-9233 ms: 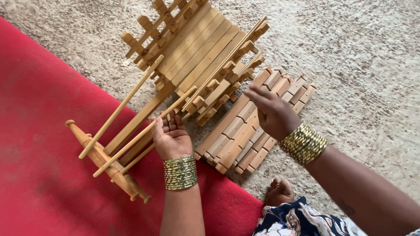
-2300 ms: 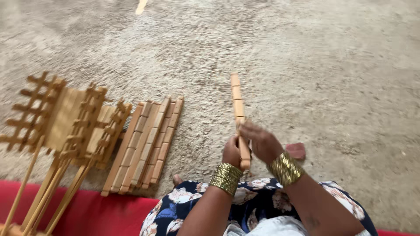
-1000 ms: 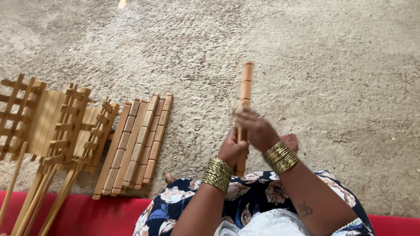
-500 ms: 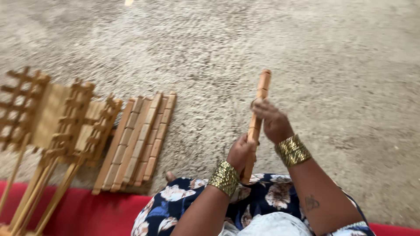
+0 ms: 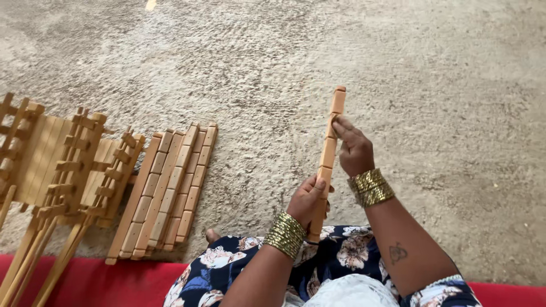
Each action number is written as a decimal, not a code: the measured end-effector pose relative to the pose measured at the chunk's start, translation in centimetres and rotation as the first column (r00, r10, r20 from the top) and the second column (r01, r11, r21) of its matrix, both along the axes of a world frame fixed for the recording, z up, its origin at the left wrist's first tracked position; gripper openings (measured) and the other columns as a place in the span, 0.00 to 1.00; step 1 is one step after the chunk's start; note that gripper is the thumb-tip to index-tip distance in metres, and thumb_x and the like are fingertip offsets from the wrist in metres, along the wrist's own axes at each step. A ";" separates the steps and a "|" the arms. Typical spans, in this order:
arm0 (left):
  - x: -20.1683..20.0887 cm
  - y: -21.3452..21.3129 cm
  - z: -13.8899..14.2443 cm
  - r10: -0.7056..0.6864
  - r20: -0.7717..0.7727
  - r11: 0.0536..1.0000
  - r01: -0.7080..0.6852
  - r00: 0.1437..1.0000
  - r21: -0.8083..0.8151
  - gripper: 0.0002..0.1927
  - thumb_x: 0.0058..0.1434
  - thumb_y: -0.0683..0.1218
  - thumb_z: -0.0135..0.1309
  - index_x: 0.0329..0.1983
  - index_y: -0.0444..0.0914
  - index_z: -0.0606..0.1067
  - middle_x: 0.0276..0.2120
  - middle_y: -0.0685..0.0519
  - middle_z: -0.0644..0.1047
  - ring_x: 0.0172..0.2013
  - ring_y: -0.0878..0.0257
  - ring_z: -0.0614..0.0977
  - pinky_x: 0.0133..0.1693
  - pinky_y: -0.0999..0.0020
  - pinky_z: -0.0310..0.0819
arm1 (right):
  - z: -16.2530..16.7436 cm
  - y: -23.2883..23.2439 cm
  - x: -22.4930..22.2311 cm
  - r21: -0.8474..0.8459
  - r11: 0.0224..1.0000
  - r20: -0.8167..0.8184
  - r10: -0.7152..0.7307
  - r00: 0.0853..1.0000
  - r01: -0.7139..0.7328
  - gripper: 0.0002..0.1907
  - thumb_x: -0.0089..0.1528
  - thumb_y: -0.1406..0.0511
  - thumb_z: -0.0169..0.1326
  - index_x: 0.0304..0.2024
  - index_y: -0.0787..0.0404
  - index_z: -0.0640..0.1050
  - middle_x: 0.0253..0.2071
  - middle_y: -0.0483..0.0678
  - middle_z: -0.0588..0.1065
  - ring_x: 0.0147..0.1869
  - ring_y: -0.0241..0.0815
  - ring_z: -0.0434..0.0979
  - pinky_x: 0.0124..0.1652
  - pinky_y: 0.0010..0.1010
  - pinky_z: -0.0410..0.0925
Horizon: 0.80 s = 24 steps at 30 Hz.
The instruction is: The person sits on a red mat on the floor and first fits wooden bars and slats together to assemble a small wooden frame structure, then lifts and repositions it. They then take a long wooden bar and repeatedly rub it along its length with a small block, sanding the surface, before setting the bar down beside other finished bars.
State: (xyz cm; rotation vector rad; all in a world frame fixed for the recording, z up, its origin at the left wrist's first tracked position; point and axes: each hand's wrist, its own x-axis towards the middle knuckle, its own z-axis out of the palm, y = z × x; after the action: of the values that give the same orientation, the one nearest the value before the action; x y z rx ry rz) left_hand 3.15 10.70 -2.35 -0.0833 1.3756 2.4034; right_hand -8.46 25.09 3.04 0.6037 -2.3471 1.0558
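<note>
The grey carpet [image 5: 352,62] carries everything, with a red mat [image 5: 102,284] along its near edge. At the left edge stands a slatted wooden frame [image 5: 62,165], and just beside it lies a flat bundle of notched slats [image 5: 168,187]. In front of the lap, one notched wooden slat [image 5: 329,153] points away from the person; half a second ago it leaned further right, and the right hand has since slid up it, so the piece is being steadied upright. The left hand [image 5: 307,200] is clenched round its lower end; the right hand [image 5: 354,149] pinches its upper part from the right side.
</note>
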 end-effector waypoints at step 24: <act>-1.3 -3.3 2.0 0.312 0.372 0.949 -0.302 0.875 -0.087 0.16 0.72 0.50 0.42 0.49 0.34 0.73 0.37 0.45 0.77 0.34 0.57 0.80 0.38 0.61 0.81 | -0.3 -3.5 3.0 0.194 0.939 0.098 0.270 0.958 -0.284 0.18 0.70 0.76 0.39 0.50 0.60 0.81 0.58 0.52 0.78 0.52 0.47 0.84 0.39 0.27 0.82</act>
State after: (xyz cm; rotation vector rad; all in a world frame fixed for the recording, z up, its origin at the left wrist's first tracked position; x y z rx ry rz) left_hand 1.85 7.41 -0.32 -0.7918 1.2815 2.4370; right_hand -5.43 21.63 2.71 1.0165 -2.5042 0.9684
